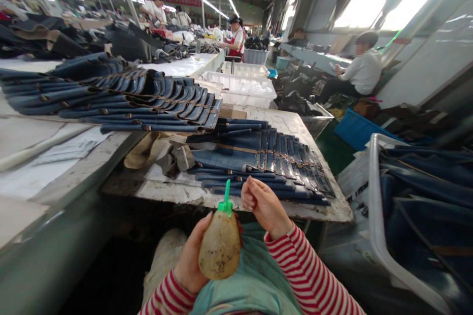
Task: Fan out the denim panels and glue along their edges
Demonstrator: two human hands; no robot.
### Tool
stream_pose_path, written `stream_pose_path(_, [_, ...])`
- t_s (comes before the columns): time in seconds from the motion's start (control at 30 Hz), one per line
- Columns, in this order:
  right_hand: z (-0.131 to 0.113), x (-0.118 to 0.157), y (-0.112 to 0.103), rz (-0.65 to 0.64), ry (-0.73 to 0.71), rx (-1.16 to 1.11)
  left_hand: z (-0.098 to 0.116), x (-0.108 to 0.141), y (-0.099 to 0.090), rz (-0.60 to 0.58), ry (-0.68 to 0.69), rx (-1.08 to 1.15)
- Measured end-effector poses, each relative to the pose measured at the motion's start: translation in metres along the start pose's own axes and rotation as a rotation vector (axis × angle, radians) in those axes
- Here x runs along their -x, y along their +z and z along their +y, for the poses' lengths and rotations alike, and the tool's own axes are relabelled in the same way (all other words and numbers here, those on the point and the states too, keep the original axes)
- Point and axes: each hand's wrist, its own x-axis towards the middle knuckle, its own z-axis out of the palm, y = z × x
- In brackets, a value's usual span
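Squeeze bottle upright over lap, gripped by left hand; green nozzle up; right hand closed in a pinch beside it, can't tell on what; denim pieces fanned on surface beyond. Probably bottle-prep step; next move calls for steady nozzle.

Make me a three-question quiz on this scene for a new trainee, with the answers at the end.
1. Which of the person's hands holds the squeeze bottle?
2. True or false: the nozzle on top of the bottle is red.
3. Where is the right hand?
A) Under the bottle, supporting its base
B) Beside the nozzle, apart from it in this view
C) Inside the bin of dark blue pieces

Key:
1. The left hand.
2. False; it is green.
3. B
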Motion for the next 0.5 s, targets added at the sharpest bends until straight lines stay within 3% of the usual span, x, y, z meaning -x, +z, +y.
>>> stream_pose_path(0.3, [0.0043, 0.0016, 0.0003, 0.058, -0.187, 0.33, -0.0008, 0.0007, -0.0009, -0.015, -0.003, -0.015])
stream_pose_path(0.5, [0.0023, 0.0006, 0.0044, -0.007, -0.131, 0.479, -0.0007, 0.0025, 0.0007, -0.007, -0.007, -0.017])
